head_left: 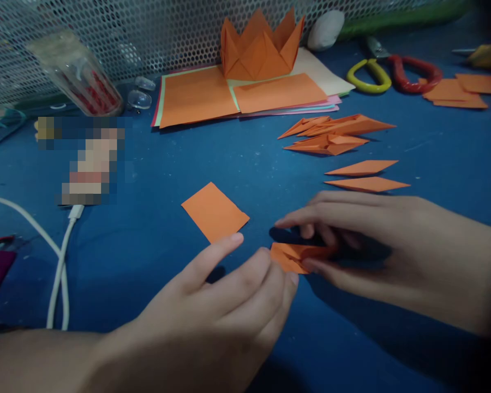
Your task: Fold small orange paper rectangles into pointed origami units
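Note:
Between my two hands, just above the blue tabletop, is a small folded piece of orange paper (291, 257). The fingertips of my left hand (233, 295) close on its left end, partly hiding it. My right hand (376, 245) grips the right end between thumb and curled fingers, its index finger stretched out above the paper. A flat orange paper rectangle (215, 212) lies just beyond my left hand. Past my right hand rest two slim folded orange strips (366, 184), and behind them several bulkier folded orange pieces (331, 143).
At the back, an orange folded paper crown (264, 54) stands on stacked coloured sheets (196, 98). Scissors with yellow and red handles (413, 73) lie near cut orange papers (458, 93). A glass jar (79, 82) and a white cable (63, 262) are to the left.

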Tool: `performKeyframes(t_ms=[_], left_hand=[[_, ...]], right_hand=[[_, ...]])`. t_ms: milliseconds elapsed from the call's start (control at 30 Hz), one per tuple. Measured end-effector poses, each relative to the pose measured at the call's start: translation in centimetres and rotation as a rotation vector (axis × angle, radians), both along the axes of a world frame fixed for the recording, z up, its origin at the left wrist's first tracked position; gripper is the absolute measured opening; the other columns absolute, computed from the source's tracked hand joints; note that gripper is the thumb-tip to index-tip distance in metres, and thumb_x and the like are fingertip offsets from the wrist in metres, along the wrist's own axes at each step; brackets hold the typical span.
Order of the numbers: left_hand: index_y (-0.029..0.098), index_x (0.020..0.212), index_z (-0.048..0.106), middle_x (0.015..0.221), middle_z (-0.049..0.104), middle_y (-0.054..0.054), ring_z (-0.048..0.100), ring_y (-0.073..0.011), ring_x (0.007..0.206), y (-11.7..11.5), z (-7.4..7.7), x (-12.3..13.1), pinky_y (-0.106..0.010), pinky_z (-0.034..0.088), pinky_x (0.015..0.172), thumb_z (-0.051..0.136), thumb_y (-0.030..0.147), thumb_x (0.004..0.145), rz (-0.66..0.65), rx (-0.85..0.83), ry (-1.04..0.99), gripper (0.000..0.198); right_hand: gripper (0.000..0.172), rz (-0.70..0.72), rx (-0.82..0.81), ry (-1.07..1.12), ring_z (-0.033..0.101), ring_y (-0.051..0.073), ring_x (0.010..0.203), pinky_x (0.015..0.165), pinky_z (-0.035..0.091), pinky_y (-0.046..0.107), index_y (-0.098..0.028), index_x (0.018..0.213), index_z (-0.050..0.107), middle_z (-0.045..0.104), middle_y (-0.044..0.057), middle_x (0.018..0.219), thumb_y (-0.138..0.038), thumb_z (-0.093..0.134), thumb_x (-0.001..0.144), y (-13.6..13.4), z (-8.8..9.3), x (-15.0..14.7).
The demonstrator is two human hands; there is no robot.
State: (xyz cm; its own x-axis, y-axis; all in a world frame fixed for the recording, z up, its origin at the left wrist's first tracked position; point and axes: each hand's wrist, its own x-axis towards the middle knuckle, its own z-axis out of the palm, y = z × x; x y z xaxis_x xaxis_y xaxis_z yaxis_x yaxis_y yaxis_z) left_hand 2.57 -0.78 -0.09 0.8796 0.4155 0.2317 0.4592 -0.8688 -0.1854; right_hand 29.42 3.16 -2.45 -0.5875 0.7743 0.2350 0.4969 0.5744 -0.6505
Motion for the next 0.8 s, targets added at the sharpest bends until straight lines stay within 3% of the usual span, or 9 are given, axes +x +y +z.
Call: performKeyframes(t_ms=[100,200,300,367,433,600,800], left_hand=[[0.028,0.135,0.086,0.136,0.087,0.01,0.064,-0.0145,0.128,-0.3,-0.6,-0.4,-0.033,0.044,0.12,0.031,0.011,0.126,0.02,0.04,-0.036,0.058],[0.024,0.129,0.088,0.134,0.085,0.005,0.066,-0.0159,0.12,-0.6,-1.3,-0.7,-0.027,0.049,0.113,0.033,0.017,0.124,0.005,0.05,-0.043,0.056],[0.023,0.117,0.09,0.132,0.083,0.003,0.069,-0.0158,0.107,-0.8,-1.6,-0.6,-0.024,0.055,0.1,0.039,0.019,0.118,-0.016,0.013,-0.027,0.052],[0.024,0.12,0.09,0.133,0.084,0.004,0.07,-0.0157,0.103,-0.9,-1.6,-0.4,-0.025,0.056,0.095,0.039,0.016,0.118,-0.002,0.01,-0.062,0.052],[0.026,0.127,0.09,0.135,0.084,0.006,0.068,-0.0156,0.105,-0.9,-1.5,-0.3,-0.026,0.054,0.096,0.036,0.014,0.121,0.024,0.02,-0.073,0.055],[0.028,0.137,0.088,0.137,0.086,0.008,0.061,-0.0191,0.111,-1.1,-1.1,-0.3,-0.03,0.05,0.101,0.039,0.018,0.128,0.06,-0.009,-0.067,0.051],[0.027,0.142,0.086,0.137,0.087,0.007,0.06,-0.022,0.108,-1.6,-0.9,-0.2,-0.03,0.049,0.1,0.049,0.019,0.125,0.132,-0.048,-0.051,0.041]], right_hand=[[0.016,-0.039,0.019,0.02,0.062,0.016,0.055,0.056,0.052,0.029,-0.032,0.11,0.082,0.071,-0.003,0.074,-0.03,0.067,0.103,-1.1,-0.3,-0.2],[0.016,-0.042,-0.044,0.032,0.051,0.013,0.047,0.05,0.046,0.028,-0.031,0.102,0.082,0.068,-0.005,0.068,-0.036,0.068,0.107,-1.7,0.1,-0.4],[0.022,-0.053,-0.188,0.067,0.062,0.015,0.051,0.047,0.047,0.028,-0.032,0.104,0.084,0.076,-0.003,0.072,-0.048,0.07,0.111,-1.5,0.4,-0.5],[0.02,-0.075,-0.264,0.085,0.07,0.016,0.057,0.05,0.051,0.028,-0.033,0.101,0.084,0.081,-0.002,0.078,-0.043,0.07,0.11,-1.2,0.5,-0.5],[0.017,-0.087,-0.287,0.102,0.069,0.016,0.056,0.05,0.051,0.028,-0.032,0.094,0.082,0.08,-0.003,0.074,-0.037,0.072,0.107,-0.9,0.4,-0.7],[0.019,-0.1,-0.225,0.096,0.052,0.015,0.044,0.04,0.039,0.029,-0.031,0.084,0.077,0.068,-0.004,0.06,-0.034,0.072,0.102,-0.7,0.4,-0.8],[0.021,-0.037,-0.121,0.117,0.066,0.015,0.057,0.055,0.054,0.028,-0.03,0.096,0.082,0.077,-0.002,0.079,-0.04,0.071,0.111,-0.7,0.0,-0.7]])
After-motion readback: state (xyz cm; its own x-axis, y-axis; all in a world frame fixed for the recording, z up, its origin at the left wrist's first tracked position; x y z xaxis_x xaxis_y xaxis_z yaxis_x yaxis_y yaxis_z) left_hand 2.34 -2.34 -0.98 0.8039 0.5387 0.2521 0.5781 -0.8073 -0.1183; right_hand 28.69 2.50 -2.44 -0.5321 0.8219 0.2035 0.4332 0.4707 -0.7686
